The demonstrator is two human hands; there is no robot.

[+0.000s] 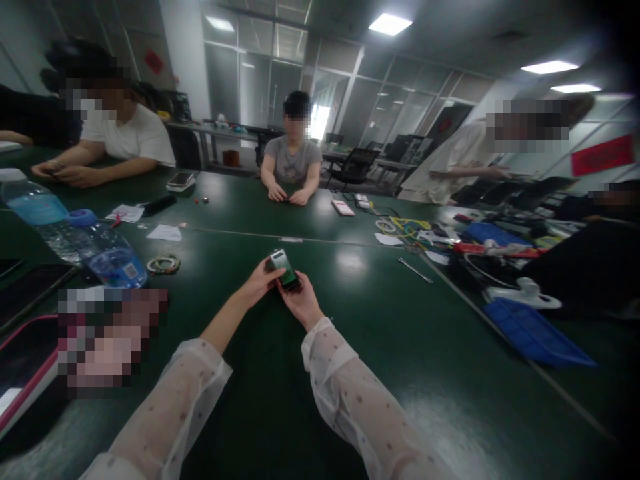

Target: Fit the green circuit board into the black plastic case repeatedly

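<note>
Both of my hands hold a small rectangular device [283,267] above the green table [350,293]. Its glossy face has a dark bar near the top and a pale-to-green shine; its exact kind cannot be made out. My left hand [261,283] grips its left side, thumb lying across the face. From below and the right, my right hand [303,299] wraps round the lower end, with some fingers hidden behind it.
Water bottles [113,257] and a beaded bracelet [164,265] lie to the left. A wrench [415,269], tangled cables [410,227] and a blue plastic tray [537,330] are at right. Across the table sits a person [293,160]; others are at left and right.
</note>
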